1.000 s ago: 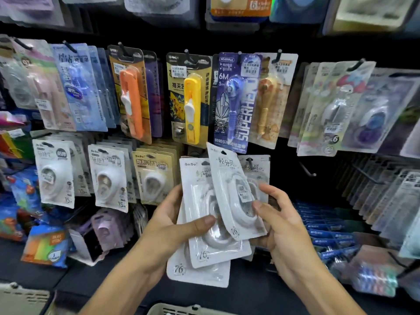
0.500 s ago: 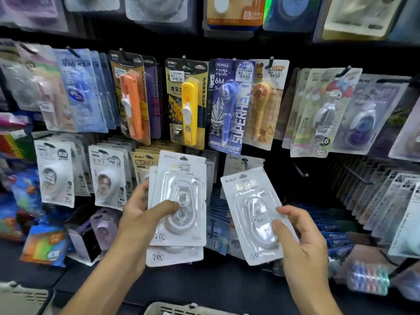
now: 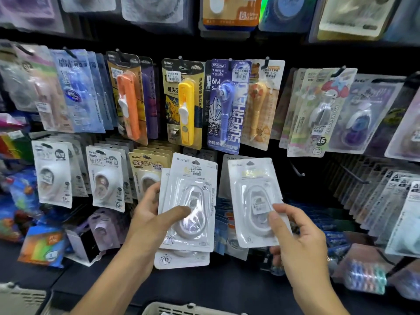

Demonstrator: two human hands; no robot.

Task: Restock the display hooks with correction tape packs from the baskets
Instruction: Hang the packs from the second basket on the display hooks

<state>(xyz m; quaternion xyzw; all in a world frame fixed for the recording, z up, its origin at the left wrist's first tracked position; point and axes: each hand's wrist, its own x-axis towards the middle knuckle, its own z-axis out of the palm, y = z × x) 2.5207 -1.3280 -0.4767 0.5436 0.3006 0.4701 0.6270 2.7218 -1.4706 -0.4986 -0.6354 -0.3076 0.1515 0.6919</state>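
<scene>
At the far left the hanging packs are blurred and their print cannot be read; a pale basket (image 3: 21,296) is cut off by the bottom-left corner, and a second basket (image 3: 181,309) shows only its rim at the bottom edge; the top row of goods is cropped and smeared.

The left hand (image 3: 152,214) grips a small stack of white correction tape packs (image 3: 189,201), thumb curled across the front blister, fingers hidden behind the card; how many packs the stack holds is unclear, though a lower one pokes out beneath with a "76" mark; the stack sits in front of the lower row of hooks, below the yellow pen-style pack (image 3: 185,103).

The right hand (image 3: 297,242) pinches a single correction tape pack (image 3: 254,201) by its lower right, thumb on the blister, other fingers behind; its yellowish title is washed out by glare; the card stands nearly upright, its top level with the stack's top, just left of a bare hook (image 3: 296,169).

Compared with half a second ago, the single pack has risen and straightened from a tilt; the left stack has barely shifted.
</scene>
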